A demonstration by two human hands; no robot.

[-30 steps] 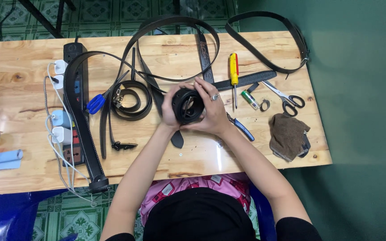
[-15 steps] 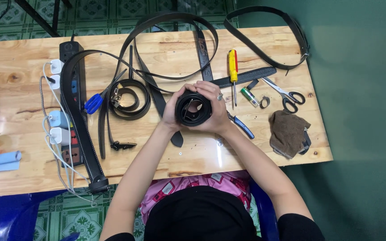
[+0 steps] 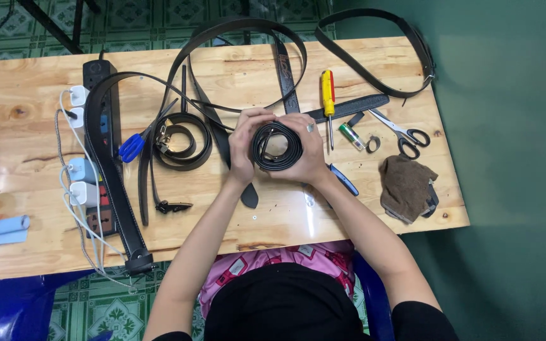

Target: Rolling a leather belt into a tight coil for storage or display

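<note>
The setting is a small leather-goods workbench, likely a home workshop. A pale wooden table stands on green patterned floor tiles beside a green wall. Black belts lie looped across the top from 10 to 2 o'clock. Hand tools sit at 2 to 3 o'clock: a screwdriver, scissors and a brown cloth. A power strip with white chargers runs along 9 o'clock. Blue chairs stand at 7 o'clock.
</note>
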